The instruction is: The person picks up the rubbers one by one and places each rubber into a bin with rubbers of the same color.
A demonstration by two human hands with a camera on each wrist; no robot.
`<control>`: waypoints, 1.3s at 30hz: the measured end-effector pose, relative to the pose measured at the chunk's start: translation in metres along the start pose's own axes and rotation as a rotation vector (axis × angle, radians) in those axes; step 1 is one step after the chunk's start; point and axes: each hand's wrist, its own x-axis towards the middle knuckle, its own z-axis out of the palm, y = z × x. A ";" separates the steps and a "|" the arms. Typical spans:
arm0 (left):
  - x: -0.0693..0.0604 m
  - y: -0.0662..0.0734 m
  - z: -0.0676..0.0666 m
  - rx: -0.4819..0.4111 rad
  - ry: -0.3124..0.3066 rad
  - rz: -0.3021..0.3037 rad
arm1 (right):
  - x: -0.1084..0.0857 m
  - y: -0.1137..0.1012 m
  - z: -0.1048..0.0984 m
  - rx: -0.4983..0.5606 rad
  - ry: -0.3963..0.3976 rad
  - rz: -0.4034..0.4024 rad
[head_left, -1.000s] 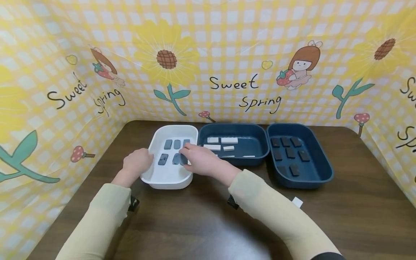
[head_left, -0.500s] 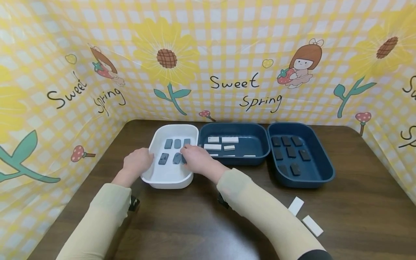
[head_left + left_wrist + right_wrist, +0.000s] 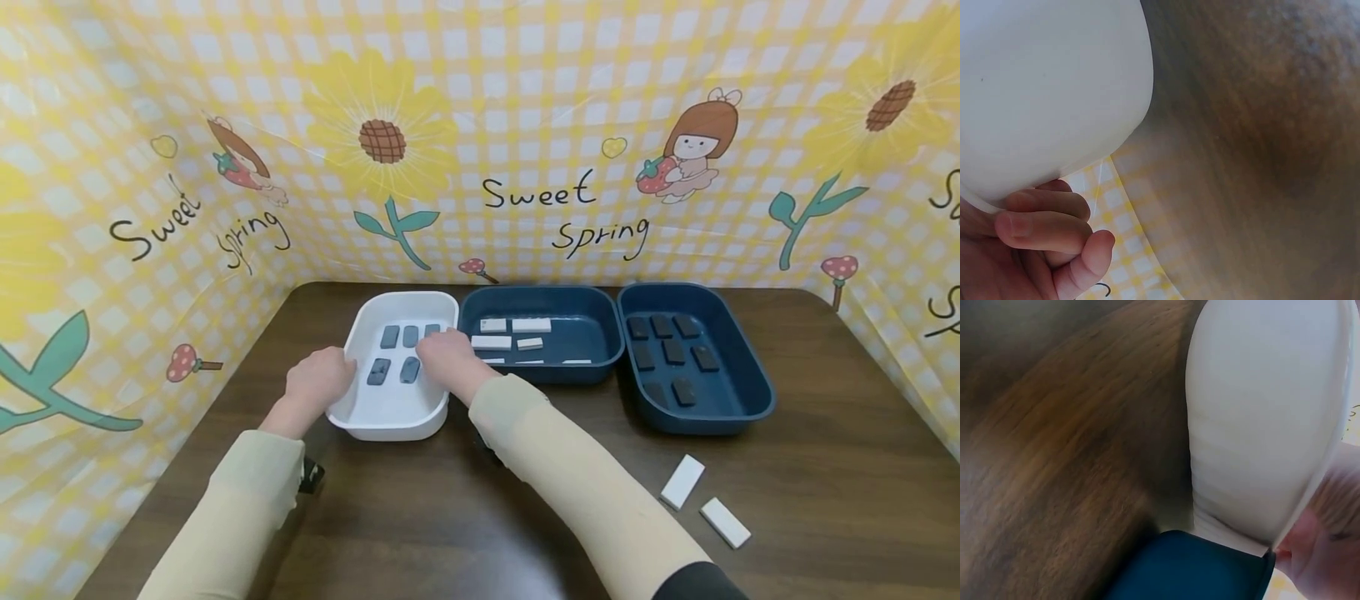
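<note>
My left hand (image 3: 321, 379) grips the left rim of a white tray (image 3: 386, 410). In the left wrist view its curled fingers (image 3: 1054, 228) lie against the tray's outer wall. My right hand (image 3: 448, 358) reaches over the opposite rim, its fingertips hidden inside. Whether it still holds a grey block cannot be seen. In the tray are small grey-blue rectangular blocks in two rows, among them a front-row block (image 3: 378, 372) and another block (image 3: 409, 370) beside the right hand. The right wrist view shows the white tray's outer wall (image 3: 1260, 412) and part of the hand beyond the rim.
A dark blue tray (image 3: 588, 329) with white blocks (image 3: 492, 342) adjoins the white one. Another blue tray (image 3: 727, 375) at right holds several dark blocks (image 3: 672, 351). Two white blocks, a nearer one (image 3: 725, 522) and another (image 3: 682, 482), lie on the brown table (image 3: 420, 517).
My right hand has shifted slightly left and farther over the tray, covering the grey block seen at its fingertips before. The right forearm swung left, uncovering two white blocks. My left hand stays put.
</note>
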 end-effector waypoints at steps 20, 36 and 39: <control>0.001 0.007 0.000 -0.009 -0.001 0.013 | 0.002 0.001 0.004 -0.033 -0.072 0.039; -0.002 0.000 0.001 -0.004 -0.003 0.007 | -0.013 -0.001 -0.020 -0.007 0.063 -0.030; -0.001 0.001 -0.001 -0.001 0.004 0.010 | -0.022 0.003 -0.034 -0.038 0.083 -0.037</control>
